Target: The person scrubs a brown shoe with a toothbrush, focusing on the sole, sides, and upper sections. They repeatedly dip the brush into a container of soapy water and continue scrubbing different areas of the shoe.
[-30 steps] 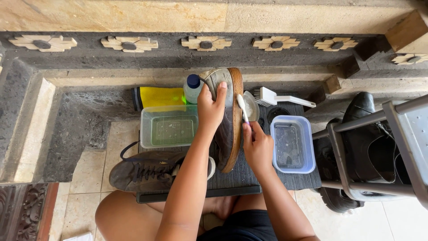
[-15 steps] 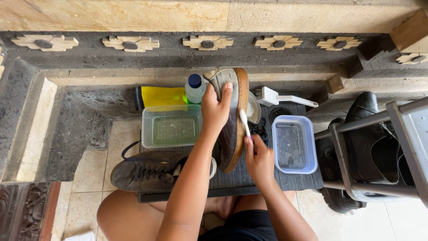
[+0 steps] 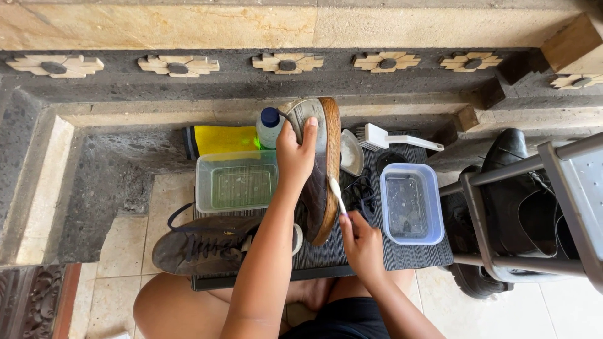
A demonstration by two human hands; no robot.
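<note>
Scrubbing is the step judged to be in hand: the right hand (image 3: 363,242) is closed around the handle of a small white brush (image 3: 337,194), whose head is laid against the brown rubber edge of a grey shoe (image 3: 317,166). The shoe is held on edge over a dark ribbed mat (image 3: 402,257), its toe clamped by the left hand (image 3: 295,154), fingers curled over the top. A further stroke along the sole edge seems called for, with the shoe kept steady. Just left of the shoe a clear tub (image 3: 235,182) is set; a blue-rimmed tub (image 3: 411,204) lies to the right. A second shoe (image 3: 201,251) lies flat on the mat.
</note>
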